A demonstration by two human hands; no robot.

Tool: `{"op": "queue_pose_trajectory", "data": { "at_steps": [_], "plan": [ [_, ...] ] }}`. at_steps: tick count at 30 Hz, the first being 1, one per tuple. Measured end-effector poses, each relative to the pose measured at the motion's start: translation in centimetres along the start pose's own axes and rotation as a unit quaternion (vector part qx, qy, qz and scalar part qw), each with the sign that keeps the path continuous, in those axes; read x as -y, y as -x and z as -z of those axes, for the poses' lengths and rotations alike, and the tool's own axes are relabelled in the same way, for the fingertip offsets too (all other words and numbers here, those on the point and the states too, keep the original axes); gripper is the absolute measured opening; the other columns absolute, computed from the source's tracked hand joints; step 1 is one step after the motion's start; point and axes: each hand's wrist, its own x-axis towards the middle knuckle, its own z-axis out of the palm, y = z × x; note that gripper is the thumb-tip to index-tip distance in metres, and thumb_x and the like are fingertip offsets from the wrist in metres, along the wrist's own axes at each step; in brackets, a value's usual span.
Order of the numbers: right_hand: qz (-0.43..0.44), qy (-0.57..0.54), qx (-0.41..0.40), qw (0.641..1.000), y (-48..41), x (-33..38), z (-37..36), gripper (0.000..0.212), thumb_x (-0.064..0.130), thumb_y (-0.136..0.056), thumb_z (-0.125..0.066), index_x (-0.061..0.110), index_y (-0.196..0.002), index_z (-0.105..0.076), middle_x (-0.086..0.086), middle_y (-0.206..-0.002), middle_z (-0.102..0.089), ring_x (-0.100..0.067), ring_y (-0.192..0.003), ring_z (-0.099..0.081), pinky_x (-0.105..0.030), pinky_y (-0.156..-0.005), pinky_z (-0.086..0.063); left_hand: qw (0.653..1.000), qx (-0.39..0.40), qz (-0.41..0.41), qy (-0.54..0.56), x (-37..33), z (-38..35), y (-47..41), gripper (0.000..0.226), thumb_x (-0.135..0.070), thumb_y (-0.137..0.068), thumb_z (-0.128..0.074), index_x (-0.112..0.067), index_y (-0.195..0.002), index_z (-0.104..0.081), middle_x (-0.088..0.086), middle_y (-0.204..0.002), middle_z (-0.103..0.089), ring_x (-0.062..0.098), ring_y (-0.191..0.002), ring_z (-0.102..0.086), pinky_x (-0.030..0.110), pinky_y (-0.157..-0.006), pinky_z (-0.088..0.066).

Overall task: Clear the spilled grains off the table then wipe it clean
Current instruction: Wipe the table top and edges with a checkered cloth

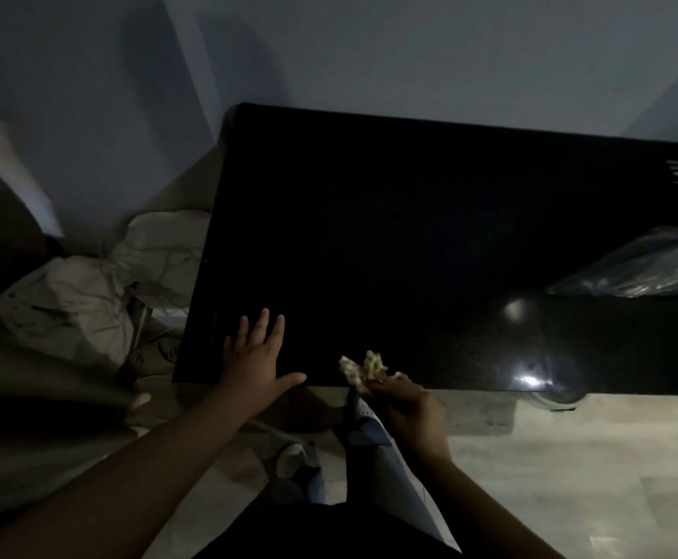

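The person's left hand (pixel 254 357) lies flat with fingers spread on the near-left corner of the glossy black worktop (pixel 410 215). The right hand (pixel 406 401) pinches a pale crumpled wad (pixel 363 369) at the near edge. Whether it is cloth or paper cannot be told, but it looks soft and light, best bunched in the fingers and pressed flat to wipe. No grains show on the dark, probably slick surface.

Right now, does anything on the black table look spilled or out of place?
No spilled grains show on the black table, though the picture is too dark to be sure. Only a pale crumpled wad stands out, pinched in the right hand at the front edge. The left hand lies flat near the front left corner.
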Motion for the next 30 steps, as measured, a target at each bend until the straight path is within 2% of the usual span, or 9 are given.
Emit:
{"op": "queue_pose_trajectory", "data": {
  "at_steps": [2,4,6,11,14,19,22,26,30],
  "plan": [
    [-0.035,-0.054,-0.018,0.998,-0.4,1.7,0.1,0.028,0.014,-0.083,-0.073,0.037,-0.101,-0.075,0.022,-0.096,-0.072,0.002,-0.088,-0.066,-0.024,-0.078,-0.051,1.000,-0.009,0.003,0.020,-0.2,0.4,0.2,0.099,-0.062,-0.084,-0.053,-0.024,-0.151,0.009,0.001,-0.159,0.017,0.031,-0.145,0.015,0.052,-0.117,-0.005],
    [-0.063,-0.095,-0.067,0.991,-1.5,3.2,0.6,0.028,0.011,-0.081,-0.074,0.034,-0.099,-0.075,0.013,-0.097,-0.074,-0.007,-0.086,-0.068,-0.037,-0.081,-0.055,0.999,-0.024,0.008,0.025,-0.4,1.1,0.1,0.098,-0.062,-0.085,-0.052,-0.023,-0.152,0.008,0.001,-0.159,0.016,0.031,-0.146,0.013,0.051,-0.117,-0.007],
    [-0.064,-0.105,-0.082,0.989,-3.3,4.5,1.6,0.028,0.011,-0.081,-0.074,0.031,-0.100,-0.075,0.008,-0.097,-0.074,-0.010,-0.089,-0.069,-0.042,-0.086,-0.056,0.999,-0.032,0.008,0.030,-0.5,2.2,-0.1,0.096,-0.060,-0.086,-0.051,-0.022,-0.152,0.007,0.002,-0.159,0.015,0.030,-0.146,0.014,0.050,-0.118,-0.006],
    [-0.041,-0.065,-0.077,0.994,-9.1,7.2,4.2,0.029,0.009,-0.085,-0.070,0.030,-0.105,-0.070,0.018,-0.101,-0.069,0.002,-0.097,-0.065,-0.028,-0.089,-0.054,0.999,-0.034,0.020,0.035,-0.3,4.8,-2.2,0.090,-0.058,-0.089,-0.049,-0.019,-0.153,0.001,0.002,-0.160,0.013,0.028,-0.146,0.012,0.047,-0.118,-0.007],
    [-0.044,-0.086,-0.062,0.993,-13.4,7.9,5.1,0.031,0.008,-0.088,-0.066,0.030,-0.110,-0.067,0.019,-0.101,-0.069,0.004,-0.096,-0.065,-0.022,-0.083,-0.055,0.998,-0.031,0.014,0.052,0.1,5.9,-4.3,0.091,-0.058,-0.088,-0.051,-0.019,-0.153,0.000,0.003,-0.160,0.012,0.027,-0.146,0.012,0.046,-0.118,-0.007],
    [-0.037,-0.100,-0.072,0.992,-22.8,7.5,5.5,0.031,0.005,-0.088,-0.066,0.020,-0.116,-0.067,0.015,-0.105,-0.066,0.012,-0.093,-0.062,-0.007,-0.077,-0.049,0.997,0.012,0.005,0.078,1.0,8.4,-10.5,0.098,-0.071,-0.081,-0.046,-0.022,-0.153,0.001,-0.001,-0.159,0.016,0.024,-0.146,0.015,0.047,-0.118,-0.004],
    [-0.024,-0.094,-0.081,0.992,-29.3,7.0,5.6,0.031,0.006,-0.089,-0.065,0.018,-0.117,-0.067,0.011,-0.106,-0.067,0.010,-0.092,-0.063,-0.013,-0.087,-0.050,0.997,0.002,0.015,0.071,0.2,10.1,-14.7,0.102,-0.073,-0.076,-0.042,-0.021,-0.153,0.000,0.000,-0.159,0.016,0.024,-0.146,0.016,0.048,-0.118,-0.002],
    [0.009,-0.060,-0.105,0.993,-37.7,6.2,5.6,0.028,0.008,-0.089,-0.065,0.013,-0.117,-0.069,0.008,-0.110,-0.068,0.005,-0.099,-0.063,-0.015,-0.092,-0.047,0.998,-0.036,0.043,0.030,-0.8,10.8,-19.9,0.127,-0.100,-0.050,-0.017,-0.027,-0.152,0.005,0.000,-0.158,0.020,0.028,-0.144,0.019,0.055,-0.116,0.000],
    [0.033,-0.043,-0.136,0.989,-45.7,5.7,5.4,0.025,0.014,-0.088,-0.068,0.014,-0.112,-0.072,0.005,-0.109,-0.071,-0.003,-0.104,-0.064,-0.025,-0.097,-0.049,0.990,-0.030,0.140,0.011,-0.6,12.6,-24.8,0.131,-0.097,-0.049,-0.040,-0.035,-0.144,0.027,-0.001,-0.150,0.039,0.034,-0.138,0.032,0.065,-0.110,0.006]
  ]
}}
